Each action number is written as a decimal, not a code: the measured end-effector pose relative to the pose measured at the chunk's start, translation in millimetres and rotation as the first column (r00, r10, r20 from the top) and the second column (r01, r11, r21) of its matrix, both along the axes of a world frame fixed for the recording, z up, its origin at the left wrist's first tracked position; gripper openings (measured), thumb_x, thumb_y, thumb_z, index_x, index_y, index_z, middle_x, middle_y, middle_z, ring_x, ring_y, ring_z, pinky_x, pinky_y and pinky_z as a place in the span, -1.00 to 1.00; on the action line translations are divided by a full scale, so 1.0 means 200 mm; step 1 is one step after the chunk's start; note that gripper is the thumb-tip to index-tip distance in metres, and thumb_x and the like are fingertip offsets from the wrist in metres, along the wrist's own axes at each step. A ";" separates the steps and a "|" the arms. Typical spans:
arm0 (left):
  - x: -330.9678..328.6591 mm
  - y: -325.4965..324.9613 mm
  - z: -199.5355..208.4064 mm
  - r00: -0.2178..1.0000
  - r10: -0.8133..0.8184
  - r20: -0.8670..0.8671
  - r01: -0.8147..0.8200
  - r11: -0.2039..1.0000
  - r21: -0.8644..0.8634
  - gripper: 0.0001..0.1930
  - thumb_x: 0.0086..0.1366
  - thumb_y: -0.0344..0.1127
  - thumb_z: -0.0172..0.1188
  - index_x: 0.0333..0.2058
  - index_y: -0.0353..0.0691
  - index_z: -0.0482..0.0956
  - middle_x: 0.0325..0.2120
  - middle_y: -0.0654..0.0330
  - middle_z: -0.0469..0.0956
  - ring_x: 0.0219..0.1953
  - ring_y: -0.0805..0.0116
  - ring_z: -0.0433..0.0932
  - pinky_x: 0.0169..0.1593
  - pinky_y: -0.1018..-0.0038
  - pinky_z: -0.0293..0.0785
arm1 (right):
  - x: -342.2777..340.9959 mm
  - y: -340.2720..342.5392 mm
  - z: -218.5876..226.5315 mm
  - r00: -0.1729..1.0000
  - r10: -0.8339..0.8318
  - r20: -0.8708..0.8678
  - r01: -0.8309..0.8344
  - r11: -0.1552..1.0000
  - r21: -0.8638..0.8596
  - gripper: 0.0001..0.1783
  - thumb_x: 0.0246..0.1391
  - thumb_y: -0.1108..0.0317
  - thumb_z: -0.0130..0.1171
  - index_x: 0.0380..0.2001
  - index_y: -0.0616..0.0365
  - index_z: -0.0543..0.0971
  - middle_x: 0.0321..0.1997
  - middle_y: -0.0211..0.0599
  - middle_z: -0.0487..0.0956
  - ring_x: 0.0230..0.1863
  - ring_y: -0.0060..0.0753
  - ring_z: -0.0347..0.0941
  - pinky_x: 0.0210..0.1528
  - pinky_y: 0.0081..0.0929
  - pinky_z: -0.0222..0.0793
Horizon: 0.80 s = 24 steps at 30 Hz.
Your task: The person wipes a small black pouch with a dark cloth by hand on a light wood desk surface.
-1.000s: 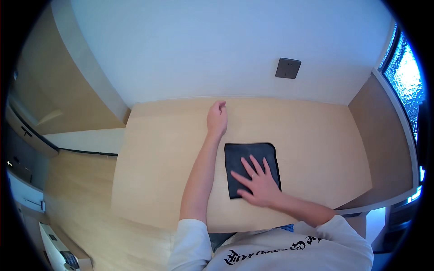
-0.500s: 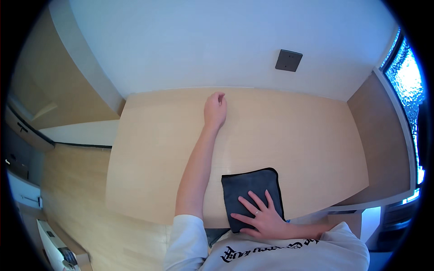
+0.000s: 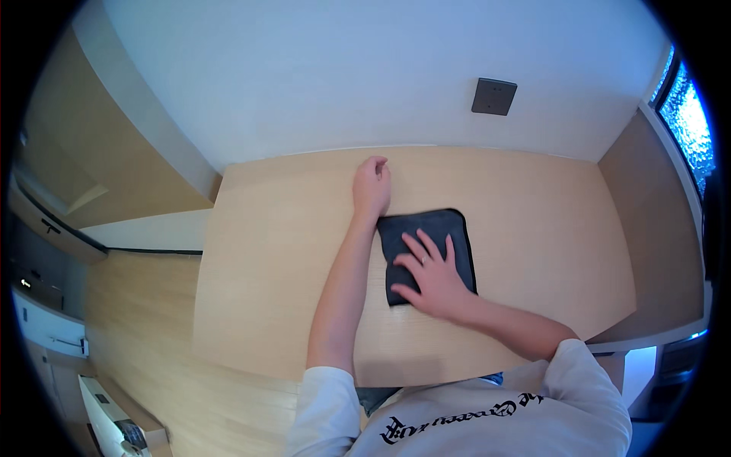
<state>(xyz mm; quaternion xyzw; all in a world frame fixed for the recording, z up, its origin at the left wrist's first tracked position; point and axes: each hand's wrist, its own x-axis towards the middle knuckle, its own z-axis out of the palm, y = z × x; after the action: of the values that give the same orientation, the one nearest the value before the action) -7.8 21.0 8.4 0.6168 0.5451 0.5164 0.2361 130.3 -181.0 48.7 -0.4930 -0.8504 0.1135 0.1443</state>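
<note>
A dark grey folded cloth (image 3: pixel 396 242) with black edging lies flat on the light wood tabletop (image 3: pixel 548 236). On top of it rests my right hand (image 3: pixel 438 282), its fingers spread and a ring on one of them. Toward the wall, my left hand (image 3: pixel 371 189) lies on the table near its back edge with the fingers curled in, and I see nothing in it. The cloth's upper left corner comes close to my left wrist; whether they touch I cannot tell.
Behind the table rises a pale wall (image 3: pixel 320 84) with a dark square socket plate (image 3: pixel 494 97). A wood side panel (image 3: pixel 655 221) borders the right end, below a bright window (image 3: pixel 685 114). The wooden floor (image 3: pixel 145 305) shows at the left.
My right hand and the cloth under it have slid away from the near edge toward the table's middle. My left hand stays in about the same place on the table.
</note>
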 end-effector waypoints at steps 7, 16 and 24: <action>0.00 0.02 -0.01 1.000 0.000 -0.016 0.000 0.999 0.038 -0.77 0.31 -0.34 0.08 -0.15 -0.33 0.59 -0.23 -0.04 0.64 -0.12 0.10 0.62 -0.02 0.32 0.50 | -0.04 0.59 -0.09 0.988 -0.145 0.052 0.141 0.987 0.079 -0.20 0.09 -0.17 0.10 0.32 -0.04 0.26 0.48 -0.10 0.09 0.51 -0.08 -0.12 0.38 0.44 -0.32; 0.01 0.04 -0.06 0.986 -0.014 0.167 0.002 0.997 0.072 -0.71 0.36 -0.27 0.04 -0.09 -0.34 0.55 -0.06 -0.04 0.57 0.05 0.00 0.50 0.12 0.25 0.38 | -0.09 1.01 -0.09 0.960 -0.257 0.115 0.250 0.966 0.070 -0.30 0.20 -0.10 -0.04 0.37 -0.15 0.22 0.49 -0.25 0.14 0.50 -0.16 -0.05 0.38 0.41 -0.24; -0.01 0.06 -0.03 0.945 0.006 0.326 -0.011 1.000 0.013 -0.75 0.42 -0.31 0.02 -0.10 -0.34 0.57 -0.21 0.07 0.63 -0.12 0.33 0.58 -0.02 0.44 0.46 | -0.05 0.91 -0.09 0.979 -0.195 0.052 0.190 0.978 0.087 -0.49 0.30 0.06 -0.08 0.29 -0.16 0.37 0.46 -0.30 0.21 0.48 -0.18 0.01 0.39 0.37 -0.21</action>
<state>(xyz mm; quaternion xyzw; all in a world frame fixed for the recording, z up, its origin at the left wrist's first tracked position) -9.4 33.5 2.0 0.5223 0.4975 0.6161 0.3164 119.6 1.3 30.3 -0.5698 -0.8067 0.0492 0.1488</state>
